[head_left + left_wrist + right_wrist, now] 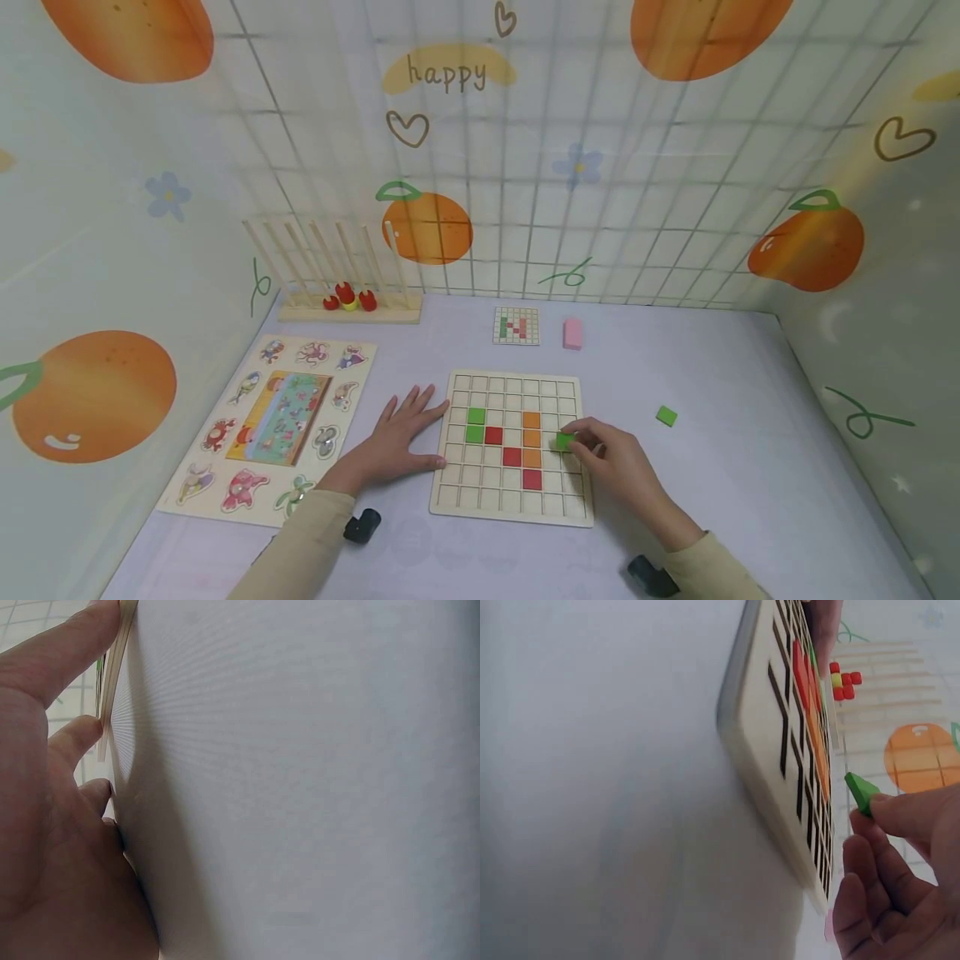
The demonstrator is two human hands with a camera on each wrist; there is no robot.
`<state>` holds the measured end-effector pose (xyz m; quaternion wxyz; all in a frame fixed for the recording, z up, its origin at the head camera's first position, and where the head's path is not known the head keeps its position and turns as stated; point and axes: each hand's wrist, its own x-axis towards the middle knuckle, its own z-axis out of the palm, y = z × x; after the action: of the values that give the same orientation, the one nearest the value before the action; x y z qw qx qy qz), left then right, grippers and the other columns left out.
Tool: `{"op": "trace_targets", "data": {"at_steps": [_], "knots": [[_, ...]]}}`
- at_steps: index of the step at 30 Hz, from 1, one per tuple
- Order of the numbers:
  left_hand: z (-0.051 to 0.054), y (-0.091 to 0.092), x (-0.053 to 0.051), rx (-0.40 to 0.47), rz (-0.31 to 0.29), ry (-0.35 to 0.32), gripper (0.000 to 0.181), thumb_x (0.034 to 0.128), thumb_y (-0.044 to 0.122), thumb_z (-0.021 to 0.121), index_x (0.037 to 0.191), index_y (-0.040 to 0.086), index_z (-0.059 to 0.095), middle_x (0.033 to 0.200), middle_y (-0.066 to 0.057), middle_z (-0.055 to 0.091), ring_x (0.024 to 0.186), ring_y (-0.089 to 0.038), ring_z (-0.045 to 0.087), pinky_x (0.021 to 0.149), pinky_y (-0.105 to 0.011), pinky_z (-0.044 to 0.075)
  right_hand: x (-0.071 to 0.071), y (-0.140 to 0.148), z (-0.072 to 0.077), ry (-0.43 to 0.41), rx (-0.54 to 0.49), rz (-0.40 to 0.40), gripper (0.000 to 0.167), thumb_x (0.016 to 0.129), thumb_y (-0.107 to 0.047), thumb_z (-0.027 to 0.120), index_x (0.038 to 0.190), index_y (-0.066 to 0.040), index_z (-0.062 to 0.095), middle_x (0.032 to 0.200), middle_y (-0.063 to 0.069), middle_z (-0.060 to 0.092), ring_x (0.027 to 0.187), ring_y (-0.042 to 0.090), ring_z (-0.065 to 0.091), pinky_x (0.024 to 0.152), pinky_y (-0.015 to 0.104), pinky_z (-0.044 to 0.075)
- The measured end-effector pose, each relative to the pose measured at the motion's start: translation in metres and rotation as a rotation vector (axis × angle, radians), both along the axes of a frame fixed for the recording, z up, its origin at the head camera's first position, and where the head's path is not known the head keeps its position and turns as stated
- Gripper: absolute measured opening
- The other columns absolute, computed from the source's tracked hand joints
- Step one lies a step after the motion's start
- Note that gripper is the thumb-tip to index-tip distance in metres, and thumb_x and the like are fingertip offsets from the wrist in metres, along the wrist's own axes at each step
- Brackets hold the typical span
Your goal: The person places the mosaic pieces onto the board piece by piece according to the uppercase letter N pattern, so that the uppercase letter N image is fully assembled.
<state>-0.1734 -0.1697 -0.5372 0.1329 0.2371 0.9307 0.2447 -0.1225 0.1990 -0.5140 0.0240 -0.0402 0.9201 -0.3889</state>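
A green square tile (862, 790) is pinched between the thumb and a finger of my right hand (617, 463), held over the right side of the wooden grid board (480, 500). Spread fingers of my left hand (393, 444) touch the board's left edge with thumb and index fingertip. Set in the board are two green tiles (476, 416), a diagonal of red tiles (493, 436) and a column of orange tiles (531, 439). Another loose green tile (667, 415) lies on the table to the right. Behind the board is a small pattern card (517, 326) showing coloured squares on a grid.
A pink block (572, 333) stands beside the card. At the back left is a wooden peg rack (349, 315) with red and yellow beads. An animal puzzle board (240, 375) lies left of my left arm. Printed curtains enclose the table (735, 483).
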Motion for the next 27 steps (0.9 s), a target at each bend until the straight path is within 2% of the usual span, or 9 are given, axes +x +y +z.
{"op": "trace_targets", "data": {"at_steps": [12, 20, 27], "knots": [[-0.002, -0.002, -0.001, -0.002, 0.000, -0.006, 0.093, 0.0847, 0.062, 0.072, 0.161, 0.027, 0.032, 0.171, -0.002, 0.008, 0.157, -0.026, -0.003, 0.125, -0.053, -0.007, -0.002, -0.032, 0.001, 0.030, -0.039, 0.088, 0.023, 0.090, -0.010, 0.077, 0.107, -0.026, 0.074, 0.082, -0.015, 0.064, 0.073, 0.007, 0.056, 0.066, 0.022, 0.051], [-0.001, -0.002, -0.001, 0.007, -0.001, -0.006, 0.093, 0.0845, 0.063, 0.072, 0.161, 0.027, 0.033, 0.171, -0.003, 0.009, 0.157, -0.026, -0.004, 0.125, -0.053, -0.007, -0.005, -0.052, -0.001, 0.071, -0.014, 0.164, 0.021, 0.091, -0.012, 0.077, 0.107, -0.025, 0.075, 0.087, -0.019, 0.067, 0.077, 0.003, 0.058, 0.071, 0.023, 0.053], [-0.002, -0.002, -0.002, 0.007, -0.005, -0.003, 0.094, 0.0844, 0.065, 0.071, 0.161, 0.027, 0.032, 0.171, -0.002, 0.008, 0.157, -0.026, -0.004, 0.125, -0.053, -0.007, -0.007, -0.070, -0.002, 0.138, 0.022, 0.245, 0.019, 0.092, -0.013, 0.076, 0.107, -0.024, 0.075, 0.095, -0.016, 0.069, 0.077, 0.004, 0.054, 0.070, 0.024, 0.050]]}}
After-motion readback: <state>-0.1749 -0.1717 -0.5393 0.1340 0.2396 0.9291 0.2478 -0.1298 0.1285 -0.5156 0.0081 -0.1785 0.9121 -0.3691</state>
